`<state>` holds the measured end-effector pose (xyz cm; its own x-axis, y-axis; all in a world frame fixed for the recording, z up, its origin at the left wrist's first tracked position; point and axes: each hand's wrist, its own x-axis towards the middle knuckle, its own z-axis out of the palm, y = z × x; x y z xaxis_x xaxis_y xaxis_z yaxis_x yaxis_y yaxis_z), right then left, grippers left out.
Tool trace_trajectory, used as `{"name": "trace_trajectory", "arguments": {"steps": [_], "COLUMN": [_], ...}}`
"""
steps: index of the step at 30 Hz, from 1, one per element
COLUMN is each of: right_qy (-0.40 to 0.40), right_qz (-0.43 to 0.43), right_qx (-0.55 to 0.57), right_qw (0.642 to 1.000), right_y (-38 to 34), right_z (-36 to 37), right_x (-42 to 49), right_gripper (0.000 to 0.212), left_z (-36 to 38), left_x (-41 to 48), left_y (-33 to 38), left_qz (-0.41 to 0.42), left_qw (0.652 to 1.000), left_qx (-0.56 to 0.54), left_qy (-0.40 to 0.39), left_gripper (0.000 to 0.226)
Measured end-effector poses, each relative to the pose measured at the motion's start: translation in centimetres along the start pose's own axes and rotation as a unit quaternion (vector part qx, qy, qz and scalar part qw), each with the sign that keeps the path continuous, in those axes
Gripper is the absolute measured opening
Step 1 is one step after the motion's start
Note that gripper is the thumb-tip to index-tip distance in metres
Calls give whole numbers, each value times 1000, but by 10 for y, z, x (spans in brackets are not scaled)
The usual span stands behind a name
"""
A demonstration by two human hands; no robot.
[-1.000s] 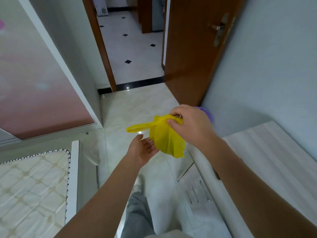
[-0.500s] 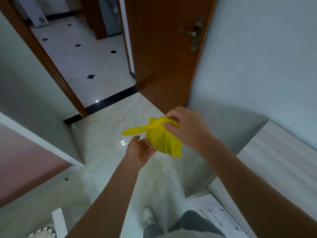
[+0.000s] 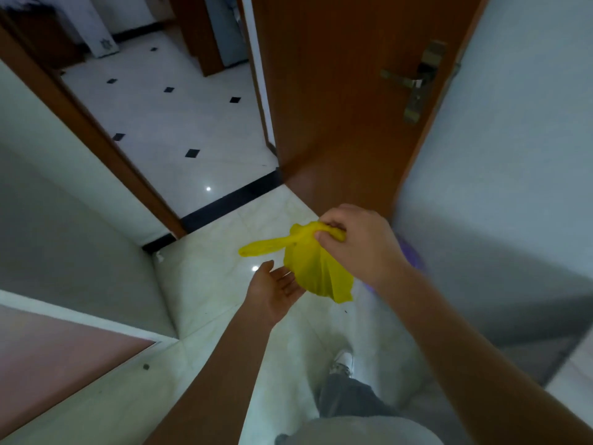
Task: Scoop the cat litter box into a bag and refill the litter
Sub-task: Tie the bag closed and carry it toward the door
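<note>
I see the yellow bag [image 3: 316, 271] mid-air at centre frame, above the pale floor [image 3: 205, 277] and just inside the doorway. R hand [image 3: 359, 239] pinches its bunched top betw. thumb and curled fingers. From that pinch the crumpled body hangs down and fans out, its long axis running from the grip to a lower tip that leans right. One thin strip of the bag sticks out the other way, pointing left and slightly down, approx. horizontal.

L hand [image 3: 272, 292] sits just below and left of the bag, palm up, fingers relaxed and spread, holding nothing. Its fingertips reach the bag's lower edge; I can't tell if they touch.

Ahead, the brown door [image 3: 337, 107] stands open w/ a metal handle [image 3: 404, 80]. A black threshold strip [image 3: 231, 200] crosses the opening, w/ white tile w/ black diamonds [image 3: 167, 117] beyond. A blurred purple object [image 3: 412, 255] shows behind the R wrist, mostly hidden. A white shoe [image 3: 343, 361] and grey trouser leg [image 3: 346, 396] show below the hands.
</note>
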<state>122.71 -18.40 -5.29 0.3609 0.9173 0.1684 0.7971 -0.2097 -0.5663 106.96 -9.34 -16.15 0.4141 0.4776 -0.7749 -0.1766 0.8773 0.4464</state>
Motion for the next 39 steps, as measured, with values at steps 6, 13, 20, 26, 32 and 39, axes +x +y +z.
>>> {"name": "trace_trajectory", "arguments": {"steps": [6, 13, 20, 26, 32, 39], "right_qy": [-25, 1, 73, 149, 203, 234], "right_qz": [-26, 33, 205, 332, 402, 415], "right_qx": [-6, -26, -58, -74, -80, -92], "right_qw": [999, 999, 974, 928, 889, 874], "right_y": [22, 60, 95, 109, 106, 113], "right_z": [1, -3, -16, -14, -23, -25], "right_x": [90, 153, 198, 201, 177, 154], "right_gripper": [9, 12, 21, 21, 17, 16], "left_z": [42, 103, 176, 225, 256, 263], "left_x": [56, 128, 205, 247, 247, 241], "left_y": [61, 106, 142, 147, 129, 104], "left_qz": [13, -32, -124, -163, -203, -225], "left_qw": [1000, 998, 973, 925, 886, 871], "left_qx": [-7, 37, 148, 281, 347, 368], "left_qy": [8, -32, -123, -197, -231, -233], "left_gripper": [44, 42, 44, 32, 36, 42]}}
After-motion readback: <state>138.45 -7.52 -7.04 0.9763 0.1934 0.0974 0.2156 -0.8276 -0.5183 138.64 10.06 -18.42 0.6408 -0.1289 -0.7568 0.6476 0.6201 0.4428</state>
